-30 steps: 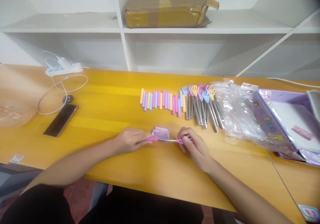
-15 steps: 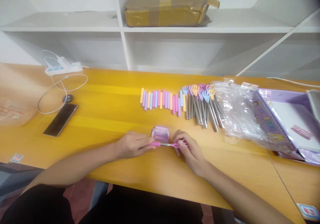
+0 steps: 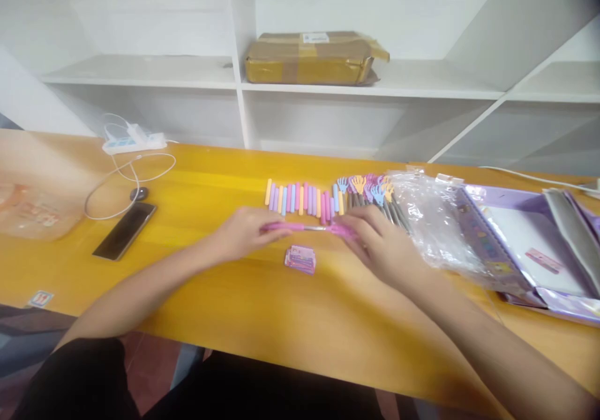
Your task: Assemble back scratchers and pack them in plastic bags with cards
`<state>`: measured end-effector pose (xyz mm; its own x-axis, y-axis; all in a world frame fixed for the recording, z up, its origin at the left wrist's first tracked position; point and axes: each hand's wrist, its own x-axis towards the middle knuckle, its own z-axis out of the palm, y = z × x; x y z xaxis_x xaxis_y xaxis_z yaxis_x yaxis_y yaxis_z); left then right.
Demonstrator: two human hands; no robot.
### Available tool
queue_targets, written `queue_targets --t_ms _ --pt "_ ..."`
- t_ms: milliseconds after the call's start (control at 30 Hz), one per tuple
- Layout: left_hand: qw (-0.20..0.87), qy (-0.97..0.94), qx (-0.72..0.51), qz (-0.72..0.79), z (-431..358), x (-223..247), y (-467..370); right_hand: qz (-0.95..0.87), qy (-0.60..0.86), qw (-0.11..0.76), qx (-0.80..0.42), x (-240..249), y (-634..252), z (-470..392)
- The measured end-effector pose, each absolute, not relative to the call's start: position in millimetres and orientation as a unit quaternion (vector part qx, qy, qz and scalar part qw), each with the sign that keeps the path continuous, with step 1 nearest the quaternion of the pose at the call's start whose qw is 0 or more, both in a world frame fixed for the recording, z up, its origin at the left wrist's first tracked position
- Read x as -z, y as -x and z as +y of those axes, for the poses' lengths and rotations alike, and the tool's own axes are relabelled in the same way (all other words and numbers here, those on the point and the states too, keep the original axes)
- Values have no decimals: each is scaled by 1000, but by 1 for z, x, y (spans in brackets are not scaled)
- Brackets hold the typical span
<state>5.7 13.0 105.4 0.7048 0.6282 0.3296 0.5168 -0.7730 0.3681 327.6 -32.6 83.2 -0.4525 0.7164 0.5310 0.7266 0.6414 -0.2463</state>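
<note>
A pink stick with a short bare metal section (image 3: 315,227) is stretched level between my hands. My left hand (image 3: 248,231) pinches its pink handle end. Around the pink head end, my right hand (image 3: 375,239) is closed, hiding most of that end. Just below the stick lies a small pile of pink and purple cards (image 3: 300,259). Behind it is a row of pastel tubes (image 3: 301,199) in orange, purple, blue and pink. Hand-shaped heads on metal rods (image 3: 377,194) lie bunched behind my right hand, which partly covers them.
Clear plastic bags (image 3: 434,214) lie right of the rods, beside an open purple box (image 3: 529,232). At left are a phone (image 3: 124,231), a mouse (image 3: 139,194), a cable and a power strip (image 3: 135,143). A taped carton (image 3: 309,60) sits on the shelf.
Both hands have moved away from me with the pink stick, from beside the cards to beyond them, close to the row of tubes. The camera view has tilted up.
</note>
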Motion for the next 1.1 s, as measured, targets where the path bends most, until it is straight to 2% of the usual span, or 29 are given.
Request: queue_targets --t_ms 100,200,300,600,767,933,1100 --pt "-23 -938 -198 285 24 -157 -16 -866 409 256 127 -128 -331 -15" --pt "-164 -917 -194 307 17 -195 -30 -849 403 270 211 -158 -325 -10" --pt "-240 -898 -191 317 5 -206 -41 -829 389 294 273 -171 -315 -13" --pt "-333 -871 -293 211 16 -185 -42 -844 333 300 294 -173 -303 -18" --pt "-317 -876 -295 211 28 -187 -30 -827 331 303 340 -172 -313 -12" --pt "-284 -869 -297 276 46 -189 -7 -806 333 314 376 -175 -337 -5" --pt "-306 -862 -305 265 72 -188 12 -764 314 329 457 -167 -381 21"
